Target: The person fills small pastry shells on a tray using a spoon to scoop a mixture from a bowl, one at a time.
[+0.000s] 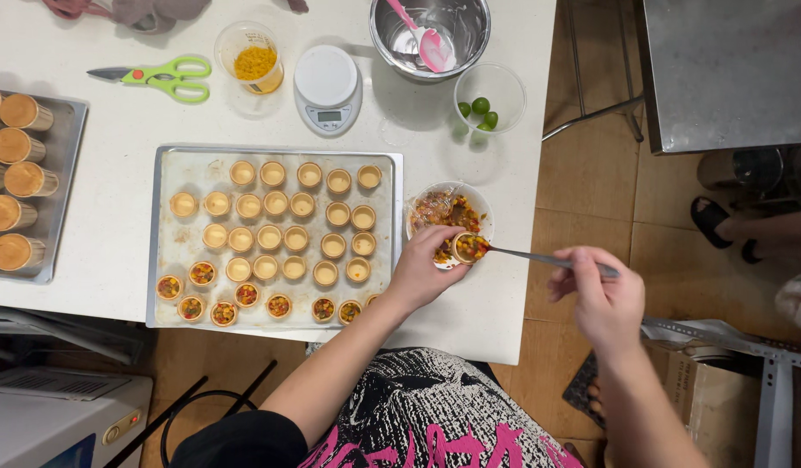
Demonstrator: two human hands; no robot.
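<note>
Golden pastry forms the small tart cup (468,248) pinched in the left hand (426,269), held over the near edge of a clear bowl of chopped filling (442,211) just right of the baking tray (168,169). The right hand (601,299) is closed around a slim metal spoon (539,257) whose tip touches the cup's colourful filling. On the tray sit rows of empty cups (279,221), with filled cups (244,303) along its near edge.
</note>
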